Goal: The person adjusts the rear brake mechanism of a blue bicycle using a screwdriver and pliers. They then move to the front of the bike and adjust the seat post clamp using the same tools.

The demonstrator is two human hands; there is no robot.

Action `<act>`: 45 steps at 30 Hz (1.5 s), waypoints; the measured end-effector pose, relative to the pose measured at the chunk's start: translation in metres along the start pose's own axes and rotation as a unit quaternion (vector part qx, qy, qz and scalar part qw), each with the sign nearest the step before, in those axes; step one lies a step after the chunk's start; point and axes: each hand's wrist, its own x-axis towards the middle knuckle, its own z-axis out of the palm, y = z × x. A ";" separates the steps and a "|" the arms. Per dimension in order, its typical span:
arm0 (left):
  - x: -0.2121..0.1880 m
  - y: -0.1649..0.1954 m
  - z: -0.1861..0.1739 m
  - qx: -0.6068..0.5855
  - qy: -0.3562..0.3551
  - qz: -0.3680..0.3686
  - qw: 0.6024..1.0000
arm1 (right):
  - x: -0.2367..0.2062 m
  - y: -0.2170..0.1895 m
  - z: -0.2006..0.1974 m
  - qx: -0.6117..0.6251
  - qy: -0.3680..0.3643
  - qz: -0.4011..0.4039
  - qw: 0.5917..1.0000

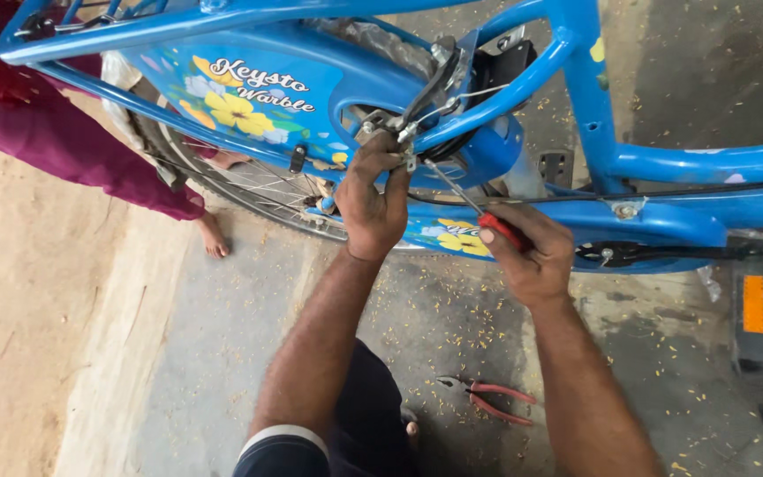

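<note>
On a grit-strewn concrete floor (222, 353), beside red pliers (496, 399): left hand (373, 199) pinching the brake fitting (399, 132) of the blue bicycle (593, 106) steady, right hand (527, 252) clenched on a red-handled screwdriver (479, 208), tip angled into it

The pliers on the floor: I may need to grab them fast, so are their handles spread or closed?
Spread: the red-handled pliers lie flat on the floor, handles splayed apart.

pliers (487, 399) on floor (222, 353), bicycle (576, 53) behind
</note>
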 end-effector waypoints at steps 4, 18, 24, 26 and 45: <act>-0.001 -0.002 0.000 -0.021 0.001 -0.001 1.000 | 0.006 -0.004 -0.002 -0.016 -0.008 0.003 1.000; -0.003 -0.007 -0.001 -0.036 -0.009 0.003 0.999 | 0.008 -0.006 0.009 -0.014 0.006 -0.031 0.999; -0.002 -0.007 -0.005 -0.062 -0.021 -0.011 0.998 | 0.002 -0.003 0.013 -0.054 -0.001 -0.069 0.996; -0.002 -0.005 -0.008 -0.067 -0.030 -0.017 0.997 | 0.001 0.000 0.013 0.038 -0.002 0.055 0.998; 0.008 0.013 -0.017 -0.111 -0.058 -0.080 0.989 | -0.002 -0.001 0.020 -0.091 0.052 -0.063 0.993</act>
